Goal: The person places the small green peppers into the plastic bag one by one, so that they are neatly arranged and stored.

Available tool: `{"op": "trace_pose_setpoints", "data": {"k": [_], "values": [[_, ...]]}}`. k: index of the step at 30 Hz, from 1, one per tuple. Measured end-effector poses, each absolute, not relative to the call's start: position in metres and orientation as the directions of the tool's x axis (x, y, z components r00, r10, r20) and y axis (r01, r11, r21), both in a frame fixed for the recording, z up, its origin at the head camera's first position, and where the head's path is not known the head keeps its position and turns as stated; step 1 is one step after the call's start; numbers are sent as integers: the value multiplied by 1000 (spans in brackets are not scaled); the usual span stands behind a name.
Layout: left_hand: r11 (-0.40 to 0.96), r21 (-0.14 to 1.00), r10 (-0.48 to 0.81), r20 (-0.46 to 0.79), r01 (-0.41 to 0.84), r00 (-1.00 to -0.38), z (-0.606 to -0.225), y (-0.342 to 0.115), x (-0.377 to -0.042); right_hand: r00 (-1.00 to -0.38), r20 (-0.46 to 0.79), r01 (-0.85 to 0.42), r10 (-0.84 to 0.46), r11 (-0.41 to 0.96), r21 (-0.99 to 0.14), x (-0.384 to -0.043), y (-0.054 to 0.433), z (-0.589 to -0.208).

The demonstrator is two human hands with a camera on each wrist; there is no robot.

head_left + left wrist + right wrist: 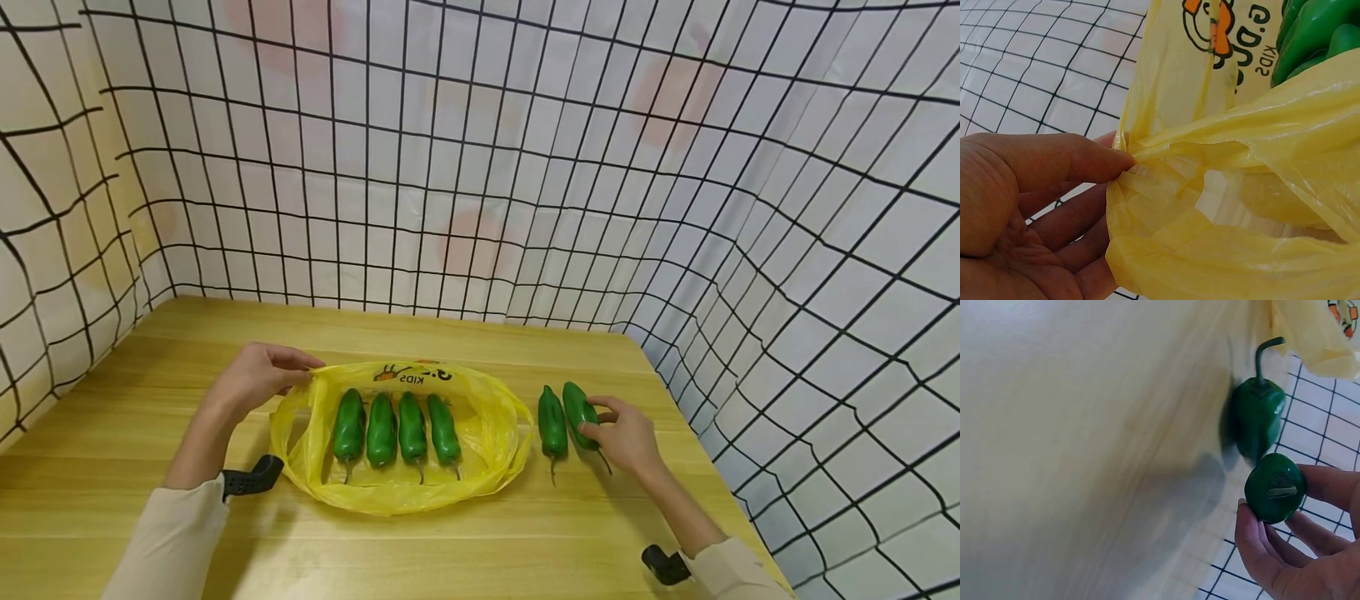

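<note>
My left hand [258, 379] pinches the left edge of a yellow plastic bag [390, 497] between thumb and fingertips, as the left wrist view shows close up. The bag lies spread with its mouth wide, and several green peppers [381, 429] rest side by side inside it, stems toward me. To the right of the bag, my right hand [628, 435] grips a green pepper [577, 410] between thumb and fingers. Just left of that one, another green pepper [552, 423] lies on the table. In the right wrist view the held pepper [1272, 494] points its stem end at the camera.
The light wooden table [360, 558] runs under everything. White panels with a black grid [420, 167] stand along its back and both sides. Printed lettering and an orange figure [1219, 28] show on the bag's far wall.
</note>
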State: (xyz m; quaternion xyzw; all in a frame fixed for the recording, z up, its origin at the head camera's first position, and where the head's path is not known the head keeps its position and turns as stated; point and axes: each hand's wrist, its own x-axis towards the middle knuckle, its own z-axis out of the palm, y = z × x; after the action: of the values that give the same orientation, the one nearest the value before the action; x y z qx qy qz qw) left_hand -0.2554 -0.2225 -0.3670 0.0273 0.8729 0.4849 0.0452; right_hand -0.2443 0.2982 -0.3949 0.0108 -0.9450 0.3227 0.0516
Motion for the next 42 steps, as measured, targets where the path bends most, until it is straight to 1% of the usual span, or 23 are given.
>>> {"op": "trace_pose_setpoints", "data": {"k": [7,20,28,36,42], "values": [[520,854,107,-36,25,-994,-367,-221,-256,-992,127,-84,-4,767,-636,-243,293,-380],[524,852,97,-53,6,-994,-367,-222,-255,-986,151,-151,-68,745,-649,-239,269,-351],[531,847,98,-51,9,-994,-368,-222,-256,-981,153,-192,-119,698,-690,-233,251,-341],[544,839,96,-49,11,-994,-369,-224,-256,-970,171,-243,-173,684,-688,-230,234,-336],[542,841,98,-56,6,-994,-369,-223,-257,-967,157,-251,-198,666,-702,-225,219,-332]]}}
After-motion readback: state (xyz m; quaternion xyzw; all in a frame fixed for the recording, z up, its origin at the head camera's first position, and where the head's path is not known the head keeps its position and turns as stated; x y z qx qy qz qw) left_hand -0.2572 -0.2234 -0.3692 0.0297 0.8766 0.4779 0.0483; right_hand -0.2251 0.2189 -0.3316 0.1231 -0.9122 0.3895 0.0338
